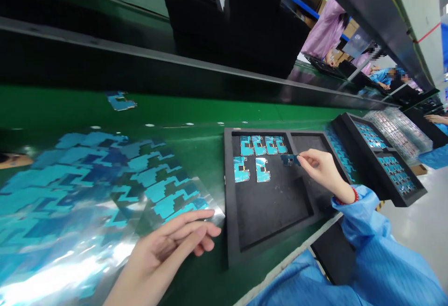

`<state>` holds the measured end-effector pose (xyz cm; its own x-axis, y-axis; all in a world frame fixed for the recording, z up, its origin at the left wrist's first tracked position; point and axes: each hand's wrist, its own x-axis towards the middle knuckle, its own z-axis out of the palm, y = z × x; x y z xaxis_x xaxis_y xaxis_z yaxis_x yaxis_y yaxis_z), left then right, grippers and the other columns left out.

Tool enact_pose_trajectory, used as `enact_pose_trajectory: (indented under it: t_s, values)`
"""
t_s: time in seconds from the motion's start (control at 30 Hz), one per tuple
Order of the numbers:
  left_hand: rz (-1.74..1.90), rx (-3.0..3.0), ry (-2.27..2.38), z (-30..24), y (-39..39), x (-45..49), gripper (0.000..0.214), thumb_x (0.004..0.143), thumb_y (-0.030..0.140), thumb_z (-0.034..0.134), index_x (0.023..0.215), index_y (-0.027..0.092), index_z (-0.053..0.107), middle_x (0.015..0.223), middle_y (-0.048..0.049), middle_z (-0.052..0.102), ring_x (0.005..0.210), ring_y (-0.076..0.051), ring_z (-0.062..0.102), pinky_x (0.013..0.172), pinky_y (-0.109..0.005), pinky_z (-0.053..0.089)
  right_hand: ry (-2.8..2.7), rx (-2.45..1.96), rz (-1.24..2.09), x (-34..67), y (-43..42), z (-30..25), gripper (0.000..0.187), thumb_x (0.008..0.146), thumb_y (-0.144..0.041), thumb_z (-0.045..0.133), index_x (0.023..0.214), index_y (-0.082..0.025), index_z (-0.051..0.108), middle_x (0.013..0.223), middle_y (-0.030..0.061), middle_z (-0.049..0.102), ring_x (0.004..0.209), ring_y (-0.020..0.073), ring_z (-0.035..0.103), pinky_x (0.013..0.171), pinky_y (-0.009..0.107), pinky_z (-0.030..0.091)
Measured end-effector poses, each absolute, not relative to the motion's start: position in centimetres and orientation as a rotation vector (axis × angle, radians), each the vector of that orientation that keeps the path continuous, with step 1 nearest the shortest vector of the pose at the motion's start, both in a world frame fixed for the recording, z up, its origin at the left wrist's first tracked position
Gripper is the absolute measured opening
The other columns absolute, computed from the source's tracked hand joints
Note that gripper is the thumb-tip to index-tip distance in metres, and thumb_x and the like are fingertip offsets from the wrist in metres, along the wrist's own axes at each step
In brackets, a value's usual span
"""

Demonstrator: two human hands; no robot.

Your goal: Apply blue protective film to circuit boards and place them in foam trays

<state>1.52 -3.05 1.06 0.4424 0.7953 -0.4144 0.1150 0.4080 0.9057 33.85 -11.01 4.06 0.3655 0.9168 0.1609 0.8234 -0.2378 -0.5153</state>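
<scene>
My right hand [322,169] is over the black foam tray [231,212], pinching a small dark circuit board [290,160] by its edge. The board is tilted above the tray's larger compartment. Inside that compartment, several blue-filmed circuit boards [262,169] lie in an upper row and a shorter second row. My left hand [175,245] is just left of the tray, palm partly turned up and fingers loosely stretched, with no board in them. Its fingertips are by the corner of a clear plastic sheet [217,213]; whether they touch it I cannot tell.
Blue-filmed boards in clear plastic [70,180] cover the left of the green bench [196,156]. One loose board [121,101] lies farther back. Another filled tray [395,166] and clear blister packs [402,128] stand right. A dark shelf rail [175,60] crosses behind; co-workers sit beyond.
</scene>
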Motion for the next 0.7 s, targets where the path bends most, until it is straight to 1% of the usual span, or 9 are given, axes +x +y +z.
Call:
enact_pose_trajectory:
  t_s: [0.07,0.17,0.23,0.3,0.37,0.43,0.47,0.57,0.7]
  values:
    - [0.566,1.087,1.035,1.2,-3.1,1.6,0.028,0.07,0.049,0.075,0.083,0.024,0.073,0.074,-0.0019,0.073,0.059,-0.018,0.06,0.057,-0.026,0.05,-1.843,-2.12,0.161,34.4,-10.3,5.4,0.024,0.093,-0.033,0.05,0.086,-0.017,0.066,0.065,0.0027,0.061,0.054,0.0129,0.051,0.056,0.026,0.039]
    - [0.571,1.087,1.031,1.0,-3.1,1.5,0.032,0.068,0.052,0.076,0.082,0.024,0.074,0.072,-0.002,0.072,0.058,-0.018,0.058,0.056,-0.025,0.05,-2.207,-2.067,0.42,35.0,-8.3,5.7,0.022,0.096,-0.027,0.047,0.088,-0.018,0.065,0.062,-0.0001,0.06,0.052,0.0118,0.051,0.056,0.024,0.037]
    - [0.57,1.095,1.031,0.6,-2.9,1.4,0.036,0.067,0.057,0.076,0.083,0.024,0.074,0.073,-0.0024,0.072,0.059,-0.017,0.059,0.056,-0.024,0.051,-2.315,-2.042,0.485,35.1,-7.0,4.8,0.021,0.096,-0.026,0.048,0.09,-0.018,0.065,0.064,0.0,0.061,0.057,0.0131,0.056,0.06,0.024,0.039]
    - [0.572,1.101,1.033,-0.1,-2.6,1.2,0.037,0.067,0.058,0.076,0.084,0.025,0.074,0.075,-0.0028,0.073,0.061,-0.017,0.06,0.057,-0.022,0.051,-2.315,-2.065,0.43,35.1,-6.4,3.4,0.02,0.097,-0.03,0.05,0.101,-0.017,0.065,0.076,0.0036,0.065,0.067,0.0164,0.061,0.067,0.026,0.044]
    - [0.563,1.113,1.017,-0.8,-2.3,0.9,0.036,0.067,0.058,0.076,0.085,0.026,0.075,0.077,-0.0031,0.074,0.063,-0.018,0.061,0.057,-0.022,0.052,-2.299,-2.071,0.379,35.0,-6.7,2.2,0.035,0.093,-0.04,0.057,0.117,-0.015,0.06,0.097,0.0102,0.066,0.085,0.0216,0.065,0.077,0.032,0.05]
    - [0.552,1.129,1.001,-1.3,-2.2,0.7,0.036,0.068,0.059,0.075,0.085,0.028,0.075,0.077,-0.0031,0.074,0.062,-0.018,0.062,0.056,-0.022,0.053,-2.313,-2.038,0.368,34.9,-7.7,1.3,0.059,0.084,-0.052,0.065,0.128,-0.014,0.054,0.117,0.016,0.06,0.103,0.0275,0.062,0.087,0.038,0.052]
    - [0.549,1.132,1.002,-1.4,-2.2,0.7,0.035,0.068,0.059,0.075,0.084,0.028,0.075,0.077,-0.0027,0.074,0.062,-0.018,0.062,0.056,-0.022,0.053,-2.32,-2.014,0.369,34.9,-8.2,1.0,0.067,0.08,-0.055,0.068,0.131,-0.015,0.052,0.124,0.0174,0.056,0.11,0.0294,0.059,0.091,0.041,0.052]
    - [0.545,1.114,1.041,-1.5,-2.4,0.6,0.032,0.069,0.058,0.075,0.083,0.029,0.075,0.077,-0.0015,0.073,0.062,-0.018,0.061,0.058,-0.022,0.053,-2.329,-1.944,0.395,34.8,-9.1,0.6,0.071,0.079,-0.054,0.069,0.136,-0.015,0.048,0.127,0.0184,0.052,0.116,0.0307,0.055,0.099,0.046,0.05]
    - [0.516,1.128,1.037,-1.5,-2.4,0.7,0.03,0.069,0.058,0.074,0.083,0.031,0.076,0.077,-0.002,0.073,0.063,-0.02,0.061,0.057,-0.023,0.053,-2.377,-1.856,0.467,34.5,-8.4,0.8,0.071,0.083,-0.046,0.069,0.14,-0.012,0.044,0.129,0.0186,0.052,0.12,0.0301,0.053,0.103,0.045,0.048]
